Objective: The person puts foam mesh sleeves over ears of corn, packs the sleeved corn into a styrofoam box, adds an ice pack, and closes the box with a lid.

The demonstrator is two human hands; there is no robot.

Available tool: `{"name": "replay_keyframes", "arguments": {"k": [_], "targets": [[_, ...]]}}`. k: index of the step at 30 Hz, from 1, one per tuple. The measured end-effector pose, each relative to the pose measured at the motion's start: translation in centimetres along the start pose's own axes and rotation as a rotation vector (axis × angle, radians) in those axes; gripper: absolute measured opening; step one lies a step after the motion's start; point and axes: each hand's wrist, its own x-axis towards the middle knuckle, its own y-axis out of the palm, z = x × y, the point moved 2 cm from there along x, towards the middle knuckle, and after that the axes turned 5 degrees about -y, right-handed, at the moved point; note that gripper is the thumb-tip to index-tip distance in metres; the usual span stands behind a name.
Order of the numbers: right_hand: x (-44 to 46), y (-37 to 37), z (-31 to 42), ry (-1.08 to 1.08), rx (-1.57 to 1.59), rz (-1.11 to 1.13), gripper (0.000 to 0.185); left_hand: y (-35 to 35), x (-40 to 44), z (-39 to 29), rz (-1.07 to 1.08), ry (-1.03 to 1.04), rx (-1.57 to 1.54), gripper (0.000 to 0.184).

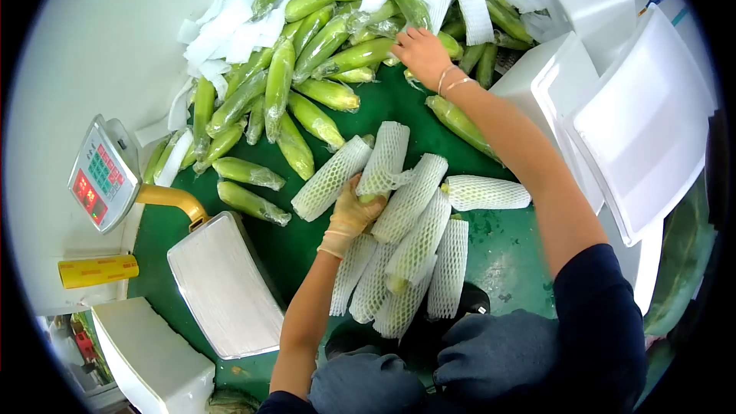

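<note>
– On the green surface (506,261), by the knees, what is being held?
– A sleeved cob (386,155) is being grasped near its lower end by the left hand (356,211), above the netted cobs (418,245).
– And by the right hand (420,50)?
– The far pile (280,88) of wrapped cobs is being touched; whether anything is being gripped by its bent fingers cannot be told.
– What is being seen around them?
– The pile is being partly covered by white nets (234,31); it is being flanked by a scale (226,284) leftward and white bins (636,115) rightward.
</note>
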Motion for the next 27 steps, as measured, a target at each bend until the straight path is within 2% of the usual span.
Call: {"name": "replay_keyframes", "arguments": {"k": [2,3,5,6,8,10,11,12,14,15,16,17,19,20,22,24,25,26,27], "targets": [[-1.5,-5.3,3.5,0.134,0.398,-0.34,0.026,-1.8,-2.5,-4.0,0.076,0.073,-0.254,0.068],[-2.6,-10.6,5.8,0.232,0.675,-0.343,0.032,-2.5,-3.0,-3.6,0.122,0.02,-0.307,0.07],[-5.9,-15.0,8.2,0.348,1.025,-0.404,0.04,-2.8,-3.0,-3.4,0.112,0.003,-0.311,0.069],[-8.0,-15.7,9.2,0.505,1.203,-0.339,0.037,-2.8,-3.4,-3.0,0.093,-0.014,-0.318,0.068],[-12.5,-14.1,10.0,0.792,1.497,-0.399,0.032,-2.7,-1.8,-1.5,0.037,0.218,0.296,0.053],[-16.3,-12.6,10.1,1.053,1.821,-0.546,0.028,-0.6,0.3,0.1,-0.169,-0.085,-0.297,0.046],[-17.8,-12.1,10.6,1.202,1.91,-0.514,0.028,0.3,0.8,0.1,-0.154,-0.086,-0.298,0.046],[-19.1,-11.8,11.2,1.318,2.06,-0.522,0.029,0.9,1.2,0.0,-0.243,-0.01,-0.415,0.044],[-21.3,-10.4,11.6,1.39,2.2,-0.506,0.024,1.0,1.6,-1.4,-0.364,0.185,0.126,0.037],[-21.8,-9.8,11.5,1.401,2.196,-0.507,0.024,1.0,0.7,-2.9,-0.424,0.269,0.468,0.035],[-22.1,-9.1,11.3,1.381,2.254,-0.476,0.02,0.9,-0.8,-7.7,-0.476,0.355,0.812,0.033],[-22.1,-8.6,11.2,1.358,2.311,-0.45,0.017,1.4,-1.4,-10.6,-0.467,0.358,0.813,0.033],[-20.9,-8.3,11.7,1.346,2.448,-0.463,0.01,3.1,-1.6,-14.5,-0.18,0.515,0.246,0.032],[-20.0,-8.4,12.1,1.349,2.504,-0.474,0.01,4.5,-0.2,-14.1,0.049,0.596,0.162,0.034],[-19.4,-6.4,13.3,1.25,2.31,-0.592,0.008,7.7,-0.8,-13.2,0.267,0.183,-0.365,0.036],[-19.8,-4.9,14.0,1.262,2.009,-0.571,0.009,8.9,-0.9,-12.5,0.305,0.157,-0.475,0.035],[-19.8,-4.4,14.1,1.227,1.843,-0.611,0.01,9.1,-0.2,-11.5,0.254,0.188,-0.337,0.032],[-19.5,-4.1,14.0,1.269,1.796,-0.643,0.01,9.0,0.6,-11.8,0.248,0.182,-0.329,0.032],[-19.6,-3.8,13.4,1.35,1.723,-0.585,0.011,9.0,1.7,-12.2,0.331,0.117,-0.595,0.027]]}}
